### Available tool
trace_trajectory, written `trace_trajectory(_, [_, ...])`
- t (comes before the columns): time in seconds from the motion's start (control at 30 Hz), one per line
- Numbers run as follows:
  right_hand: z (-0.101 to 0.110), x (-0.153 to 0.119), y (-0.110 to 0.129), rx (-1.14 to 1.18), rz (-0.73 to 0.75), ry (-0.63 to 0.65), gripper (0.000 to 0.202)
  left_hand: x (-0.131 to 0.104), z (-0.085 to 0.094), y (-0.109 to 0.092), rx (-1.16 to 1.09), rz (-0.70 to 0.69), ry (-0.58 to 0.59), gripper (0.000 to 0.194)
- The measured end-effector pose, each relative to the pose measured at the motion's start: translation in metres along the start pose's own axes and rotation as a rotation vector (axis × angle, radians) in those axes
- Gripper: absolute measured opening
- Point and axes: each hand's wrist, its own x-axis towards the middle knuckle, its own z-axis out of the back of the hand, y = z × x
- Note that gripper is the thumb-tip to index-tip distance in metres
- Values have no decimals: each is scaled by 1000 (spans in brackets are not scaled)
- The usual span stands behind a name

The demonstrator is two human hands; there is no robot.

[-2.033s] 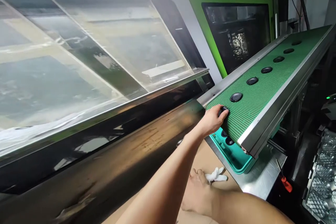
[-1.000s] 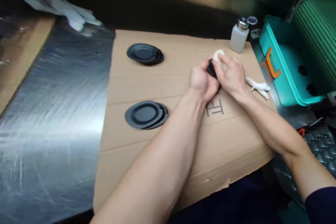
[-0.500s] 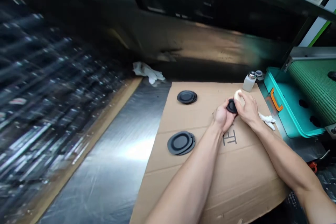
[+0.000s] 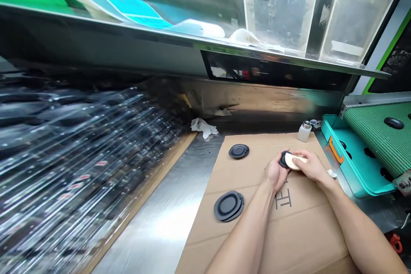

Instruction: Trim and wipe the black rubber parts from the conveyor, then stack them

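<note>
On the cardboard sheet (image 4: pixel 308 231), my left hand (image 4: pixel 275 174) grips a small round black plastic piece (image 4: pixel 283 159) by its edge. My right hand (image 4: pixel 312 167) pinches a cream-coloured oval pad (image 4: pixel 293 162) between thumb and fingers. The pad overlaps the black piece's right side; whether they touch is unclear. Left of my hands lie two small stacks of flat, round black parts, a far stack (image 4: pixel 238 151) and a larger near stack (image 4: pixel 228 206).
A white pump bottle (image 4: pixel 304 132) stands at the sheet's back right. Beyond it are a teal bin (image 4: pixel 353 180) with an orange handle and a green conveyor belt (image 4: pixel 372 130) carrying black parts. Shiny plastic trays (image 4: pixel 90 171) pile up at left. A white cloth (image 4: pixel 204 128) lies behind.
The camera view has tilted up, bringing the shelf above into sight. In my right hand the cream pad has turned to show its broad face. My left hand keeps hold of the black piece.
</note>
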Motion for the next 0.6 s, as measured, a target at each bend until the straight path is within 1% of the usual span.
trace_trajectory(0.07, [-4, 1, -1, 28, 6, 2, 33, -1, 1, 2, 57, -24, 20, 27])
trace_trajectory(0.17, [-2, 0, -1, 1, 27, 117, 29, -2, 1, 3, 82, 4, 19, 26])
trace_trajectory(0.2, [1, -1, -1, -27, 31, 143, 28, -2, 1, 3, 76, 16, 13, 26])
trace_trajectory(0.23, [4, -2, -1, -62, 33, 139, 27, -2, 1, 3, 64, 21, 5, 27])
trace_trajectory(0.27, [5, -3, 0, -101, 35, 94, 26, -2, 1, 3, 48, 17, 1, 27])
trace_trajectory(0.3, [6, -4, 1, -138, 37, 21, 27, -2, 1, 3, 33, 8, -1, 27])
trace_trajectory(0.37, [3, -6, 4, -192, 60, -103, 30, -2, 1, 3, 13, -14, -9, 27])
trace_trajectory(0.4, [-1, -6, 6, -213, 86, -120, 31, -2, 1, 3, 7, -15, -11, 27])
trace_trajectory(0.47, [-10, -7, 11, -281, 134, -81, 34, 0, 1, 4, -2, 0, -9, 26])
trace_trajectory(0.5, [-15, -7, 14, -340, 136, -73, 36, 0, 2, 4, -3, 9, -5, 27])
trace_trajectory(0.6, [-25, -5, 19, -568, 41, -176, 43, 1, 4, 6, 7, -2, 3, 27])
